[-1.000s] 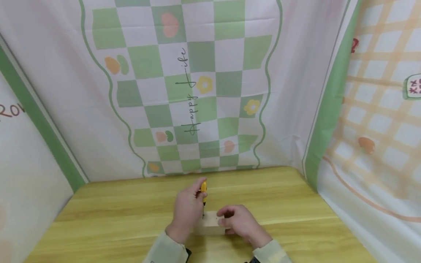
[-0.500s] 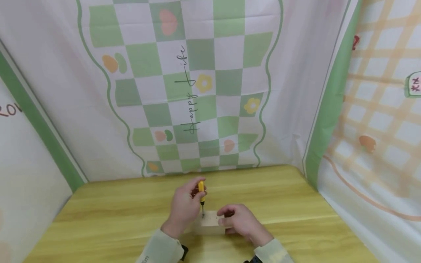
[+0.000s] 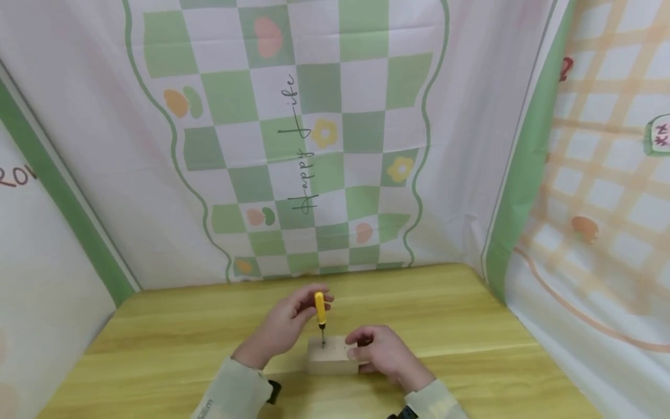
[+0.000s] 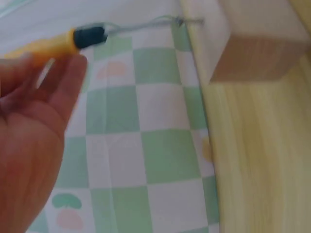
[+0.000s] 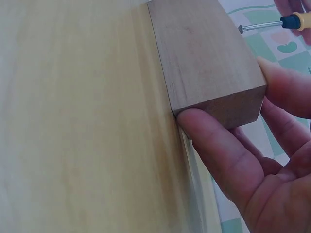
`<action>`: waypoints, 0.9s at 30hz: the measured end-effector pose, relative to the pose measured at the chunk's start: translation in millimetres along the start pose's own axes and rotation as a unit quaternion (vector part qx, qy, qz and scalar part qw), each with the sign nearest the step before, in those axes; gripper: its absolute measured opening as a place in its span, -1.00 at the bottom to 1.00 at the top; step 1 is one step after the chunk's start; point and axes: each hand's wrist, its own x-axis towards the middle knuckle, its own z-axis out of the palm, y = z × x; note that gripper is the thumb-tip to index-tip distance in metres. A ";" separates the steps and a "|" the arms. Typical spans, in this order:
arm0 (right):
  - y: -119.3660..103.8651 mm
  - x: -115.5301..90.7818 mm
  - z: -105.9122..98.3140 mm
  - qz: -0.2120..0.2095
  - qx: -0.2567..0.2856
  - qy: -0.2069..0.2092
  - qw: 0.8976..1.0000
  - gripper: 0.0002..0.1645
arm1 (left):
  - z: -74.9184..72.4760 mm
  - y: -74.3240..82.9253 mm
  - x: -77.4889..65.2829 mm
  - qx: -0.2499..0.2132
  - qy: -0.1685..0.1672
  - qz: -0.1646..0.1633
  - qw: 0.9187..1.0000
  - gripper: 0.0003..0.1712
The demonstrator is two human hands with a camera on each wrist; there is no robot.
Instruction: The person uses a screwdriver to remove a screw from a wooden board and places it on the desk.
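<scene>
A screwdriver (image 3: 320,308) with a yellow handle and dark collar stands nearly upright over a pale wooden block (image 3: 331,362). Its tip meets a small screw (image 4: 188,21) that sticks out of the block's top face. My left hand (image 3: 282,323) has thumb and fingers loosely about the handle, fingertips reaching past it; the left wrist view is blurred. On the block's right end, my right hand (image 3: 386,352) grips with thumb and fingers, as the right wrist view also shows. A small dark dot marks the top face near the right fingers.
The block rests on a wood-grain table (image 3: 199,326). A checked green and white curtain (image 3: 319,174) hangs behind the table, with further patterned cloths at the left and right sides.
My left hand has swung to the left and its fingers have loosened around the screwdriver handle, so more of it shows. Block and right hand have stayed in place.
</scene>
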 end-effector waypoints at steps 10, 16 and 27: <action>1.1 0.8 -0.9 0.002 0.000 -0.004 1.000 -0.66 | -11.7 4.3 4.2 -0.019 -0.035 -0.019 0.999 -0.49; 0.4 -0.5 0.9 -0.007 0.000 -0.006 1.000 -0.65 | -10.1 5.3 4.3 -0.041 -0.074 0.004 0.996 -0.52; -0.2 -1.8 1.4 -0.007 -0.001 -0.004 1.000 -0.66 | -7.7 1.6 9.1 -0.036 -0.039 0.001 0.999 -0.59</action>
